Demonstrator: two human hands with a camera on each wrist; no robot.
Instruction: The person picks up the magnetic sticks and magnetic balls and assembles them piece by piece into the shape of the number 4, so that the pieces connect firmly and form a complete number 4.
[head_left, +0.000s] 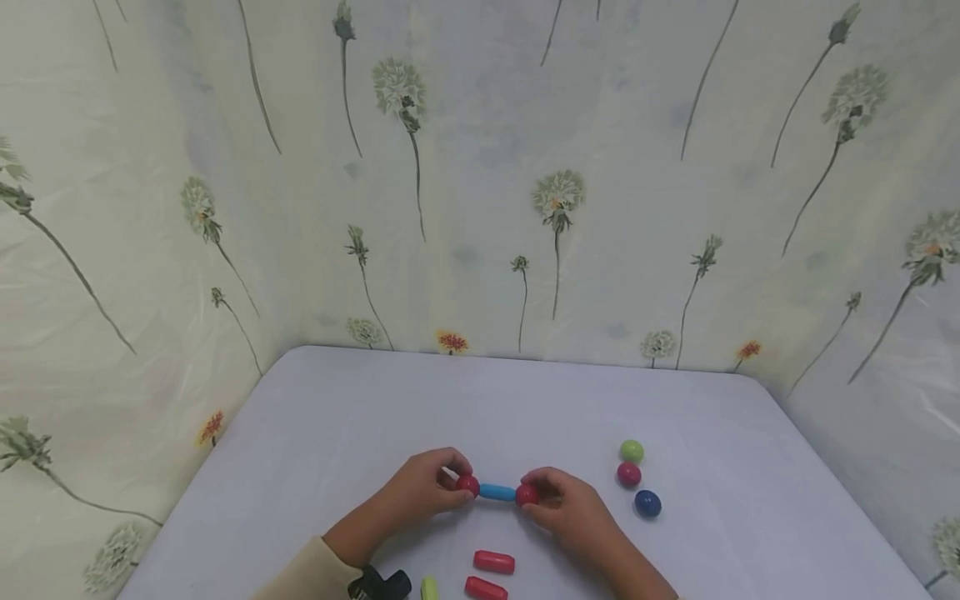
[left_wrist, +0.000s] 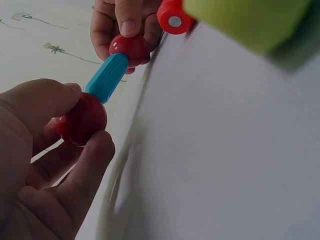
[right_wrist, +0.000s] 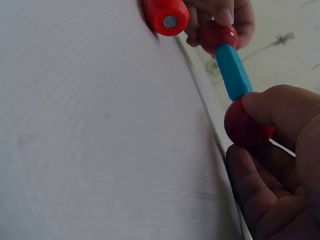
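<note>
A light-blue magnetic rod (head_left: 497, 492) joins two red balls, one touching each end. My left hand (head_left: 423, 487) pinches the left red ball (head_left: 468, 485) between thumb and fingers. At the other end, the right red ball (head_left: 527, 495) is pinched by my right hand (head_left: 573, 508). Both wrist views show the blue rod (left_wrist: 107, 77) spanning the gap between the balls, with no finger gripping the rod itself. Nearer to me, two red rods (head_left: 494, 562) lie on the white table (head_left: 360, 400); the right wrist view shows a round metal disc in one red rod's end (right_wrist: 170, 21).
Right of my right hand lie a green ball (head_left: 632, 451), a red ball (head_left: 628, 475) and a dark blue ball (head_left: 647, 503). A yellow-green rod (head_left: 429, 588) is cut off by the lower frame edge. Flower-printed cloth (head_left: 480, 167) hangs behind the table.
</note>
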